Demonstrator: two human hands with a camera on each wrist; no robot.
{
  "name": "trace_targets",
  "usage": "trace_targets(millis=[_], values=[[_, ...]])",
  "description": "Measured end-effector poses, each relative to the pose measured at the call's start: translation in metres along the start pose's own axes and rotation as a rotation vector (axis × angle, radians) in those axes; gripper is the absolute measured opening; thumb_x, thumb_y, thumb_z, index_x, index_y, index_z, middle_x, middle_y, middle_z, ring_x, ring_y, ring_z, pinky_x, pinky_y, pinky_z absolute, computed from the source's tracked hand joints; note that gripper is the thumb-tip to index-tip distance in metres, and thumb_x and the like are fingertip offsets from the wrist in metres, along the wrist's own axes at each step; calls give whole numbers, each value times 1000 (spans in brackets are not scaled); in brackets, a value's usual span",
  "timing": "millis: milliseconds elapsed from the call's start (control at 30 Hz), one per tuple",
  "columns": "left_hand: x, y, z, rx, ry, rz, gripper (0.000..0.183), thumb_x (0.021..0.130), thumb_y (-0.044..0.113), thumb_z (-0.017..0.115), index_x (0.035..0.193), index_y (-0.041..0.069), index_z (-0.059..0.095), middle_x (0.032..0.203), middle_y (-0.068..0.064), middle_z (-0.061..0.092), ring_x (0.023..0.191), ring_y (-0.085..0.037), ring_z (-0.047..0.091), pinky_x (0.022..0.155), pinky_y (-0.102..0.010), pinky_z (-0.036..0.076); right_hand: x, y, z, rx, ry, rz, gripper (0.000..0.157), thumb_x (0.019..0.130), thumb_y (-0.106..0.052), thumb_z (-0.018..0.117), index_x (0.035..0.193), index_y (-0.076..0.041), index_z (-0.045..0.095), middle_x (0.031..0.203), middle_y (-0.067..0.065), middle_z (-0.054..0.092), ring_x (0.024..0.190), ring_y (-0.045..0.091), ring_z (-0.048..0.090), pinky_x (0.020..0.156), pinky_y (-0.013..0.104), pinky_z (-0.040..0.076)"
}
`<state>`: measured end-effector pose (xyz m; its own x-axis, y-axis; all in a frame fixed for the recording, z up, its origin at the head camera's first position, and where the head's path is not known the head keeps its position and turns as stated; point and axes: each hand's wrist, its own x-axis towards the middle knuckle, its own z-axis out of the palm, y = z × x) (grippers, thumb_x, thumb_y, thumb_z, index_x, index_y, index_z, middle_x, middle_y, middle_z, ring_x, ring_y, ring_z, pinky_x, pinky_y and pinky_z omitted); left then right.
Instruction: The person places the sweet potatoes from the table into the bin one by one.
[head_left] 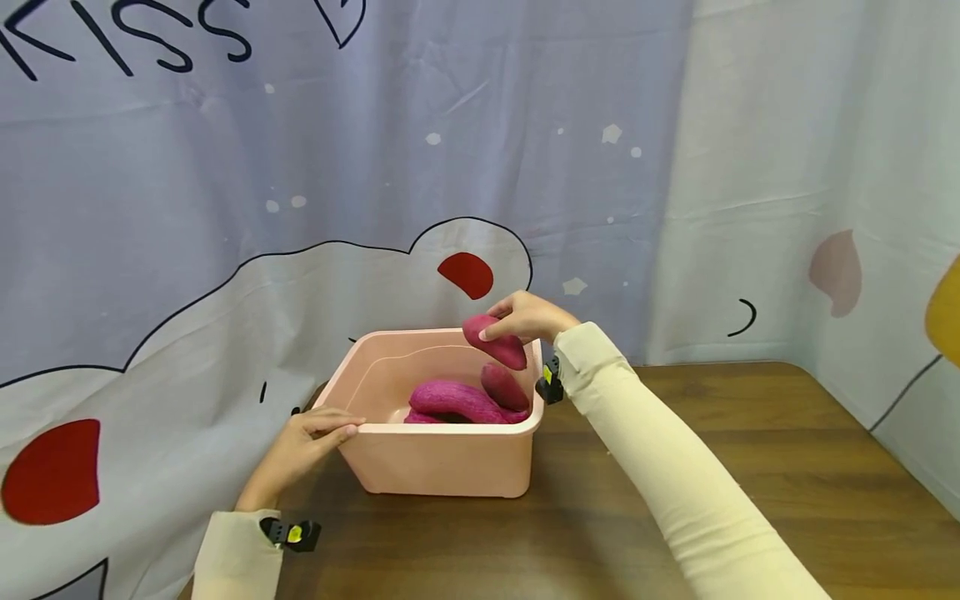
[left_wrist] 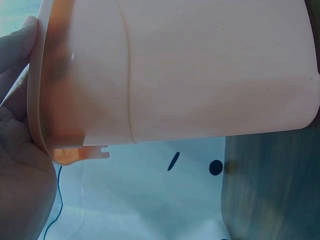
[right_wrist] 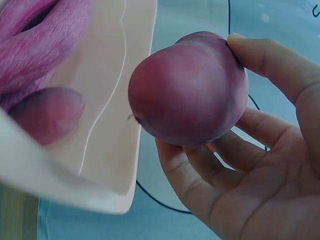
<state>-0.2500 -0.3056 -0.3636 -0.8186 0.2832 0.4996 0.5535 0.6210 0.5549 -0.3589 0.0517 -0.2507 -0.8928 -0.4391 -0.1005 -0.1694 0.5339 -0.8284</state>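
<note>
A pink plastic bin (head_left: 450,461) stands on the wooden table. My right hand (head_left: 531,317) holds a reddish-purple sweet potato (head_left: 495,341) above the bin's right rim, thumb on one side and fingers on the other. In the right wrist view the sweet potato (right_wrist: 187,90) shows its rounded end with a thin root tip. Inside the bin lie another sweet potato (head_left: 504,386) and long, curved magenta vegetables (head_left: 459,400), possibly eggplants, partly hidden by the front wall. My left hand (head_left: 303,450) grips the rim at the front left corner; in the left wrist view its fingers (left_wrist: 17,47) touch the rim.
The brown wooden table (head_left: 720,467) extends to the right and in front of the bin. A printed cloth curtain (head_left: 570,167) hangs close behind and along both sides. A small tab (left_wrist: 95,152) sticks out under the bin's rim.
</note>
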Motion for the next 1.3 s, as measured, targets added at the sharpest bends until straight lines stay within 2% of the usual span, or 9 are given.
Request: trace_targets(millis=[233,467,733,1133,1300], values=[[1,-1,0,-20,-4,12,16,87,10,70,101,11,77,100,-4,74,99,5,58,86,-9,43,11,-4,13,11,-30,-18,52,84,-18,73,131,-2,58,120,15,65,90,16,65,87,36,55],[-1,0,0,-26,-9,-5,16,87,8,70,101,5,76,101,-7,74,100,5,58,84,-9,45,22,-3,25,21,-39,-27,52,83,-18,74,130,-3,59,117,14,67,90,16,65,89,38,54],[-1,-1,0,-9,-9,-3,16,87,12,71,102,12,77,101,-3,74,99,4,58,86,-11,45,31,-5,32,23,-44,-26,51,84,-19,74,129,-4,59,115,14,67,90,17,65,87,34,55],[1,-3,0,-40,-14,5,16,87,10,70,102,11,76,100,-4,74,99,3,60,87,-11,44,45,-4,52,-57,-112,-59,51,84,-18,74,130,-5,59,123,11,64,94,15,62,87,32,54],[1,-4,1,-35,-9,4,16,87,10,70,102,9,76,99,-5,74,98,3,60,85,-12,46,49,-3,58,-88,-149,-103,48,83,-17,75,128,-6,62,120,10,67,98,16,62,85,29,54]])
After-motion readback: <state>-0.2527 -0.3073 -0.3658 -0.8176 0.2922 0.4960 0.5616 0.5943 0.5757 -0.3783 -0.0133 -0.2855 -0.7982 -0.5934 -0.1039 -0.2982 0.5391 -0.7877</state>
